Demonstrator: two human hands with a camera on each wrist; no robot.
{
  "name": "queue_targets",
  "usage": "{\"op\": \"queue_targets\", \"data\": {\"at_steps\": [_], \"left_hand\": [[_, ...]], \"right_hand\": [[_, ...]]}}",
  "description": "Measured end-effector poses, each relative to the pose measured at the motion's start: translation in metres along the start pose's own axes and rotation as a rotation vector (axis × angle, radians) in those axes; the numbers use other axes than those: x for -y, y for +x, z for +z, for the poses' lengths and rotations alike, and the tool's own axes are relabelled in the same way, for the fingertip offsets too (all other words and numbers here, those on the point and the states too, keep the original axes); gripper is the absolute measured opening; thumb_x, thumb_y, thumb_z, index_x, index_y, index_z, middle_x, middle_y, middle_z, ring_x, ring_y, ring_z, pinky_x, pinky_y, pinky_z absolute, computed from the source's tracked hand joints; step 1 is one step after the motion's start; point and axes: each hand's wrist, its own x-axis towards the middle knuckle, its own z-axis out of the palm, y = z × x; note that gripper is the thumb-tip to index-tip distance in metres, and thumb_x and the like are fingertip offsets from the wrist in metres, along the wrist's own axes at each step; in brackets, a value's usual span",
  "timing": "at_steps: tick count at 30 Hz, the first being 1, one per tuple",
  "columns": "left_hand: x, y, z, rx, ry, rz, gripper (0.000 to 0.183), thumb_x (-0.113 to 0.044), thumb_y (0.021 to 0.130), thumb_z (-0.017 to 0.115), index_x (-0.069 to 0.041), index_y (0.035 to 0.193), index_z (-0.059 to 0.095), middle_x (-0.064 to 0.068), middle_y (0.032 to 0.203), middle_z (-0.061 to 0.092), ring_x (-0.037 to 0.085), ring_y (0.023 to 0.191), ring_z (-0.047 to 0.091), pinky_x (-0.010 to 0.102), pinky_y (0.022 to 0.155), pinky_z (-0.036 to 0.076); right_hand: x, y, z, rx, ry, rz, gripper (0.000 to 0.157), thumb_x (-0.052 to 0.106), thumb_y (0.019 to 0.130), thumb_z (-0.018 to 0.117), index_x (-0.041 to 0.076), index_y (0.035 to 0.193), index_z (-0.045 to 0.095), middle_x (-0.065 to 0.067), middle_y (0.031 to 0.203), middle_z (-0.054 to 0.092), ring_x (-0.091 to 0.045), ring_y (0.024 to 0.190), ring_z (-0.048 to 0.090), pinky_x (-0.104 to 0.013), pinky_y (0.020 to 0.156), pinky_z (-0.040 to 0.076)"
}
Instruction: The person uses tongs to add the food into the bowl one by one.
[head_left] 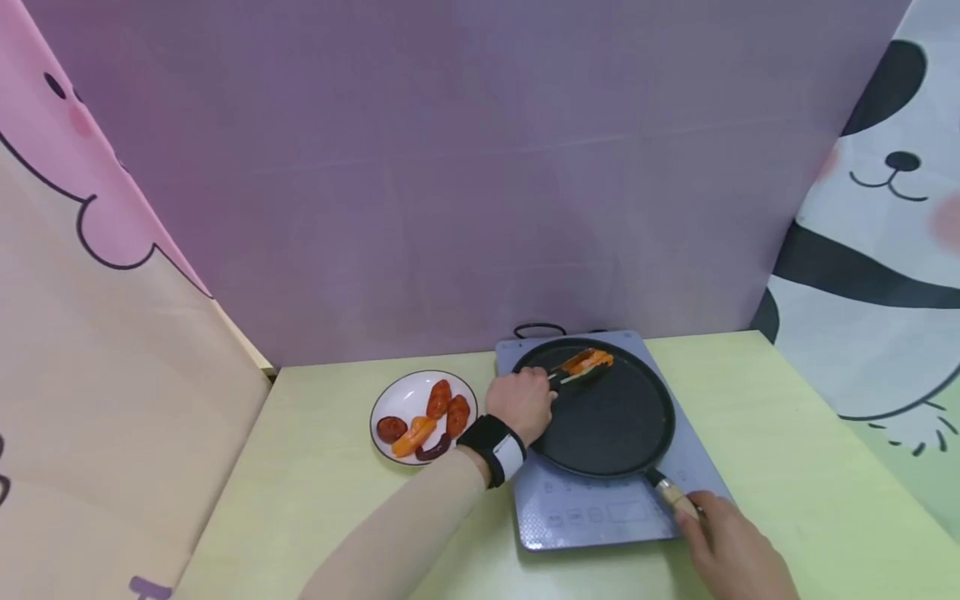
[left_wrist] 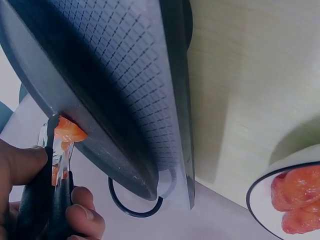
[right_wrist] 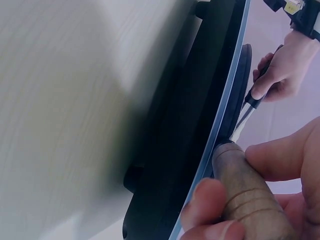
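My left hand (head_left: pixel 521 402) grips black-handled tongs (left_wrist: pixel 35 205), whose tips reach over the far left part of a round black frying pan (head_left: pixel 611 429). Between the tips is an orange piece of food (head_left: pixel 587 361), low over the pan; whether it touches the surface I cannot tell. My right hand (head_left: pixel 735 546) holds the pan's wooden handle (right_wrist: pixel 250 195) at the near right, thumb and fingers around it. Left of the pan stands a white dark-rimmed plate (head_left: pixel 405 398) bearing several glazed reddish pieces (head_left: pixel 438 400), an orange piece (head_left: pixel 414 437) and a dark red curved one (head_left: pixel 433 448).
Under the pan lies a flat grey induction cooker (head_left: pixel 585 525) with touch controls at its front. A black ring (head_left: pixel 540 327) shows behind it. The pale wooden table (head_left: pixel 300 467) meets a purple backdrop (head_left: pixel 420 208), with cartoon-printed panels at both sides.
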Motion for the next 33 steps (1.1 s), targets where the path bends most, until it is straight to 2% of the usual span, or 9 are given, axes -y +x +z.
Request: {"op": "queue_targets", "data": {"at_steps": [7, 13, 16, 25, 29, 33], "left_hand": [[0.0, 0.001, 0.005, 0.015, 0.002, -0.014, 0.033, -0.046, 0.083, 0.057, -0.013, 0.085, 0.059, 0.0, 0.074, 0.06, 0.018, 0.058, 0.054, 0.035, 0.046, 0.044], [0.005, -0.005, 0.002, 0.01, -0.01, -0.009, 0.034, -0.046, 0.083, 0.057, -0.012, 0.086, 0.058, 0.001, 0.074, 0.059, 0.018, 0.059, 0.054, 0.035, 0.045, 0.044], [0.006, -0.008, 0.002, -0.002, 0.0, 0.003, 0.033, -0.045, 0.083, 0.057, -0.011, 0.086, 0.058, 0.001, 0.074, 0.059, 0.017, 0.06, 0.054, 0.035, 0.045, 0.044], [-0.001, -0.005, 0.003, -0.012, 0.012, -0.003, 0.033, -0.045, 0.084, 0.057, -0.013, 0.086, 0.059, 0.0, 0.074, 0.059, 0.017, 0.06, 0.055, 0.035, 0.044, 0.044], [-0.002, -0.005, 0.004, -0.011, 0.018, -0.005, 0.034, -0.046, 0.084, 0.056, -0.013, 0.087, 0.058, -0.001, 0.074, 0.058, 0.017, 0.06, 0.054, 0.034, 0.045, 0.044], [-0.002, -0.008, 0.005, -0.043, 0.008, -0.012, 0.037, -0.047, 0.082, 0.058, -0.011, 0.087, 0.056, 0.001, 0.074, 0.057, 0.017, 0.059, 0.054, 0.034, 0.046, 0.045]], "right_hand": [[0.001, 0.0, 0.001, -0.017, -0.005, -0.009, 0.034, 0.028, 0.087, 0.054, 0.001, 0.109, 0.052, -0.011, 0.091, 0.059, -0.02, 0.07, 0.05, -0.046, 0.059, 0.044], [0.001, -0.001, 0.002, -0.049, -0.001, -0.038, 0.033, 0.028, 0.087, 0.054, 0.002, 0.108, 0.053, -0.01, 0.09, 0.059, -0.019, 0.069, 0.05, -0.045, 0.058, 0.044], [0.001, 0.0, 0.002, -0.035, -0.007, -0.026, 0.034, 0.028, 0.087, 0.054, 0.001, 0.108, 0.052, -0.01, 0.088, 0.058, -0.018, 0.067, 0.049, -0.044, 0.057, 0.044], [-0.001, 0.0, 0.003, -0.06, -0.007, -0.035, 0.032, 0.027, 0.087, 0.054, 0.002, 0.106, 0.053, -0.009, 0.087, 0.058, -0.018, 0.067, 0.048, -0.044, 0.057, 0.043], [-0.002, -0.002, 0.002, -0.049, 0.002, -0.03, 0.033, 0.028, 0.087, 0.054, 0.002, 0.107, 0.053, -0.01, 0.088, 0.059, -0.02, 0.069, 0.05, -0.046, 0.057, 0.044], [-0.001, -0.001, 0.002, -0.027, 0.0, -0.009, 0.033, 0.028, 0.087, 0.053, 0.002, 0.108, 0.052, -0.009, 0.088, 0.058, -0.018, 0.067, 0.049, -0.043, 0.057, 0.044]]}}
